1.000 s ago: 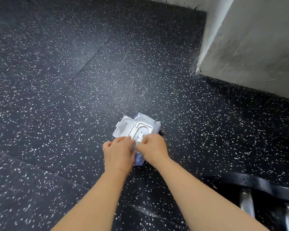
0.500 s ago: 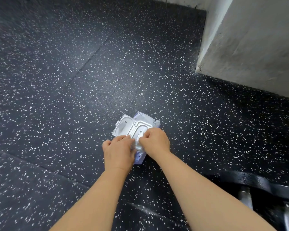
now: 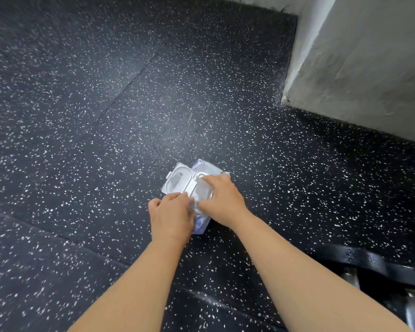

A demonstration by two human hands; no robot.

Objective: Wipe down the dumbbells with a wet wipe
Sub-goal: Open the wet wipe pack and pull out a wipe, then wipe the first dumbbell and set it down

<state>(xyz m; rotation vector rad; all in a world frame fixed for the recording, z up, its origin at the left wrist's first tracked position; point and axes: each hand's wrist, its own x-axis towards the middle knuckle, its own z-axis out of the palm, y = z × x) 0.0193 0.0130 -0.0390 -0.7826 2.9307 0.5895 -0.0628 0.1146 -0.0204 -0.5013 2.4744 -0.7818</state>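
A wet wipe pack (image 3: 200,225), white and purple, lies on the speckled black floor with its clear flip lid (image 3: 177,182) swung open to the left. My left hand (image 3: 170,216) grips the pack's near edge and holds it down. Over the pack's opening, my right hand (image 3: 222,200) has its fingers curled and pinches a pale, translucent wet wipe (image 3: 201,195); the hand hides most of the wipe. The dumbbells' chrome handles (image 3: 350,279) show at the bottom right, partly cut off by the frame edge.
A black bar (image 3: 374,263) crosses above the dumbbell handles at the lower right. A grey concrete wall corner (image 3: 359,68) juts in at the upper right. Rubber floor tiles with visible seams (image 3: 130,85) stretch to the left and ahead.
My right hand has slid forward over the pack's opening, away from my left hand, and pale wipe material now shows between them. My left hand and the pack stayed put.
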